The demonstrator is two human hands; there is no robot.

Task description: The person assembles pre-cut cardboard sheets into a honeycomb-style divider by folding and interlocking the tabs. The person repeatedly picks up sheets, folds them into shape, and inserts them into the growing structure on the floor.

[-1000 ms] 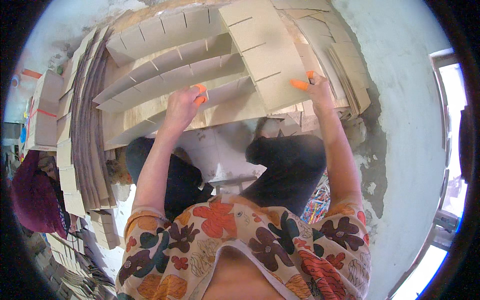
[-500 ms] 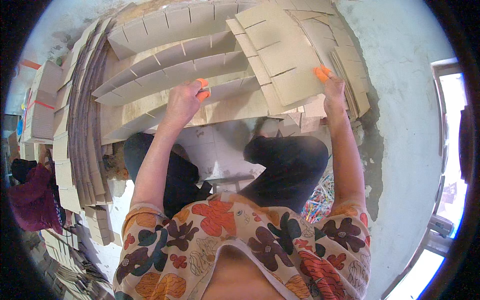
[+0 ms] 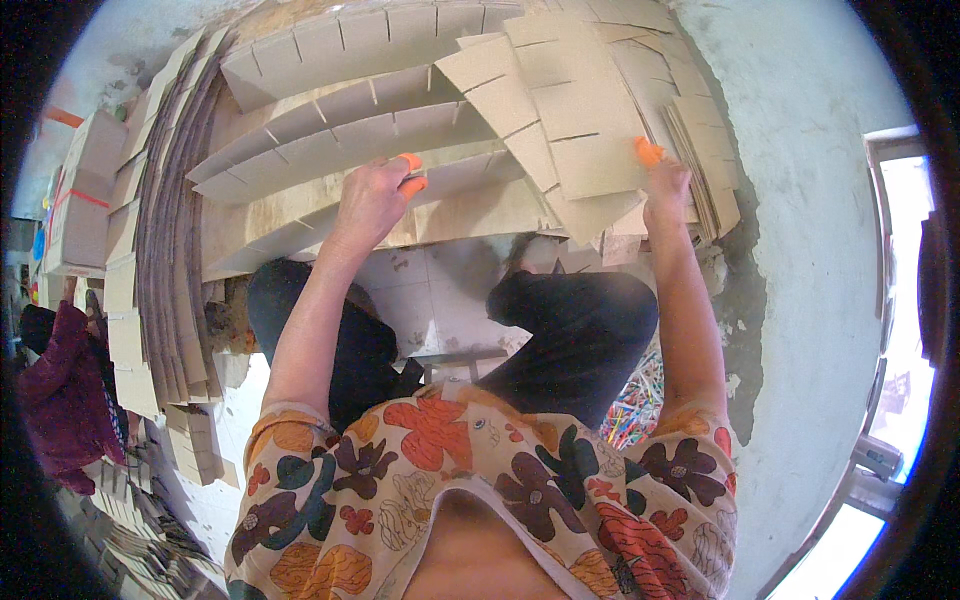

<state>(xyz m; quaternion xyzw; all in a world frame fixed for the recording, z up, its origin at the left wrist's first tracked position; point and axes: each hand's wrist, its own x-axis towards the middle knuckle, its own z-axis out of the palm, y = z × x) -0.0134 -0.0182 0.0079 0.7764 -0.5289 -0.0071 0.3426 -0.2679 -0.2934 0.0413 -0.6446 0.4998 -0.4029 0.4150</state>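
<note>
The right hand (image 3: 668,185) has slid rightward, pinching the light, stiff slotted cardboard strip (image 3: 560,120) by its lower edge, while the left hand (image 3: 372,200) presses on the cardboard divider grid (image 3: 330,130) beside it.

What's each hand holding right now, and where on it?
The right hand pinches a slotted cardboard strip at its near lower edge. The left hand rests on the standing cardboard dividers; its grip cannot be told.

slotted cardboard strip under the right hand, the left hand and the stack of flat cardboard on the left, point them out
slotted brown cardboard strip (image 3: 585,140), head view, flat face
left hand (image 3: 370,200), head view, back
stack of flat cardboard (image 3: 175,250), head view, edges
</note>
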